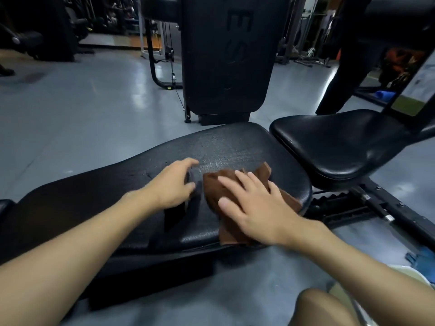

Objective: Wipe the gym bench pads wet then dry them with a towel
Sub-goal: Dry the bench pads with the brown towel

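The brown towel (213, 184) lies crumpled on the near right end of the bench's long black padded surface (235, 147), with one corner hanging over the near edge and another reaching toward the surface's right end. The right hand (254, 208) lies flat on top of the towel, fingers straight and slightly spread, palm pressing the cloth against the padding. Above the towel the padding shows a dull, streaked patch, while the near edge looks glossy.

The left hand (171, 184) is just beside the towel on its left, over the middle of the surface. Its fingers are curled and blurred, with something dark between thumb and fingers. Whether it grips anything cannot be told. A dark blocky shape (173, 215) sits under the left wrist, and it is unclear whether that is an object or a shadow.

To the right, just apart from the long surface, is the shiny black seat pad (341, 147), tilted up, with the bench's black metal frame (353, 208) showing below it. Beyond the bench stands a tall black machine tower (226, 67) on the grey floor (82, 114). The person's bare knee (324, 307) is at the bottom right, near a blue object (423, 257) on the floor.
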`<action>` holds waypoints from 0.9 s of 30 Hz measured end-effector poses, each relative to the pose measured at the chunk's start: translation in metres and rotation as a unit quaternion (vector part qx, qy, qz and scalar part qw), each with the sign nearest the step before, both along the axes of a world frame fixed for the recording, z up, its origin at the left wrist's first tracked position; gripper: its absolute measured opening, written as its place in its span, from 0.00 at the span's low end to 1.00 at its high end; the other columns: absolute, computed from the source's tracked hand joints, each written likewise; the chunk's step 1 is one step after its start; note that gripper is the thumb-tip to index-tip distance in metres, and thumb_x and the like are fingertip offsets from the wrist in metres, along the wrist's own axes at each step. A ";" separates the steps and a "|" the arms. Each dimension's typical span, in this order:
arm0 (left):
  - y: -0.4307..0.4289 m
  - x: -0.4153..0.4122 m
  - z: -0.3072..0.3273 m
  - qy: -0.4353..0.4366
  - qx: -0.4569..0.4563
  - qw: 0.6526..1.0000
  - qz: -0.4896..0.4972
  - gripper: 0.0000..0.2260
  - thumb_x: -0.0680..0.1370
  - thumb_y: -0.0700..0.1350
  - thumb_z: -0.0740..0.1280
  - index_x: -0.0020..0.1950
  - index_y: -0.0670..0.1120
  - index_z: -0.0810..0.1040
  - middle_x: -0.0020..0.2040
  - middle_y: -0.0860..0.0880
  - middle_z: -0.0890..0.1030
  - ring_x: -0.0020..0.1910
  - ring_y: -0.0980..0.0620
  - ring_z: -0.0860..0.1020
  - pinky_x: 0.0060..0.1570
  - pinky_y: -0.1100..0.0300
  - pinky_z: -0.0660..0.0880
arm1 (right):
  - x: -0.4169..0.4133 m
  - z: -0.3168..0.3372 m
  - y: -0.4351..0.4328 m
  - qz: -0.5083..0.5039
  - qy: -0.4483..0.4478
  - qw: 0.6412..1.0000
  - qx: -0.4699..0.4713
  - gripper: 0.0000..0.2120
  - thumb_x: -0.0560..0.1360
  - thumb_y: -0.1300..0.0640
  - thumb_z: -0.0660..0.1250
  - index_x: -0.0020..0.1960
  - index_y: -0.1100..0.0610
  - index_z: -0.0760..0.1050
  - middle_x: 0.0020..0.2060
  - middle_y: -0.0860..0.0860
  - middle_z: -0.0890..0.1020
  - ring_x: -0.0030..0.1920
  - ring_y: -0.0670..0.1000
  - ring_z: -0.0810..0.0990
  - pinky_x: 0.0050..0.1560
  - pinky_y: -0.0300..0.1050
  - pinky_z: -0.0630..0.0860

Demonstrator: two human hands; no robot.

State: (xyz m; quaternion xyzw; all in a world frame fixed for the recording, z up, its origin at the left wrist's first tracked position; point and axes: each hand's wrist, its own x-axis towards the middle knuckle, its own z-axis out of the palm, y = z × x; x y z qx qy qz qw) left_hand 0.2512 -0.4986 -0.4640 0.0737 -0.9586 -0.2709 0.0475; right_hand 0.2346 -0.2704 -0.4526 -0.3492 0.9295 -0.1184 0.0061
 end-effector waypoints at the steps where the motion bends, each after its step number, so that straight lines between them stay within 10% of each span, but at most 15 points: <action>1: 0.019 0.008 0.007 0.079 0.028 0.996 0.025 0.20 0.79 0.44 0.65 0.70 0.50 0.70 0.69 0.47 0.72 0.64 0.46 0.74 0.66 0.56 0.66 | -0.010 0.010 0.005 -0.016 -0.002 0.998 -0.067 0.26 0.81 0.37 0.47 0.78 0.39 0.55 0.79 0.45 0.57 0.79 0.46 0.51 0.75 0.61 0.50; 4: 0.090 0.021 0.024 0.198 0.006 0.980 0.024 0.16 0.78 0.52 0.56 0.64 0.52 0.73 0.65 0.49 0.73 0.63 0.47 0.72 0.64 0.46 0.69 | -0.056 0.025 0.023 -0.087 0.064 0.988 -0.111 0.22 0.83 0.47 0.53 0.76 0.46 0.64 0.75 0.44 0.67 0.76 0.43 0.61 0.74 0.55 0.57; 8: 0.148 0.018 0.003 0.000 -0.169 0.985 -0.037 0.28 0.78 0.66 0.44 0.76 0.57 0.59 0.79 0.46 0.57 0.78 0.37 0.51 0.69 0.29 0.48 | -0.090 0.016 0.035 -0.089 0.049 0.992 -0.071 0.17 0.82 0.54 0.56 0.66 0.54 0.77 0.65 0.50 0.79 0.69 0.51 0.73 0.69 0.51 0.65; 18: 0.082 -0.068 -0.012 -0.020 -0.194 0.981 -0.006 0.27 0.77 0.70 0.43 0.76 0.69 0.47 0.81 0.48 0.49 0.79 0.38 0.45 0.69 0.28 0.45 | -0.123 0.007 0.018 -0.041 -0.013 0.998 -0.051 0.27 0.84 0.43 0.41 0.81 0.48 0.52 0.79 0.45 0.60 0.78 0.43 0.53 0.78 0.48 0.49; 27: 0.011 -0.190 -0.004 -0.066 -0.178 0.980 0.064 0.27 0.76 0.71 0.42 0.75 0.71 0.50 0.79 0.48 0.56 0.76 0.37 0.55 0.66 0.28 0.51 | -0.133 -0.003 0.012 -0.032 0.082 0.993 0.075 0.34 0.80 0.38 0.36 0.81 0.54 0.49 0.80 0.47 0.55 0.79 0.44 0.48 0.78 0.50 0.46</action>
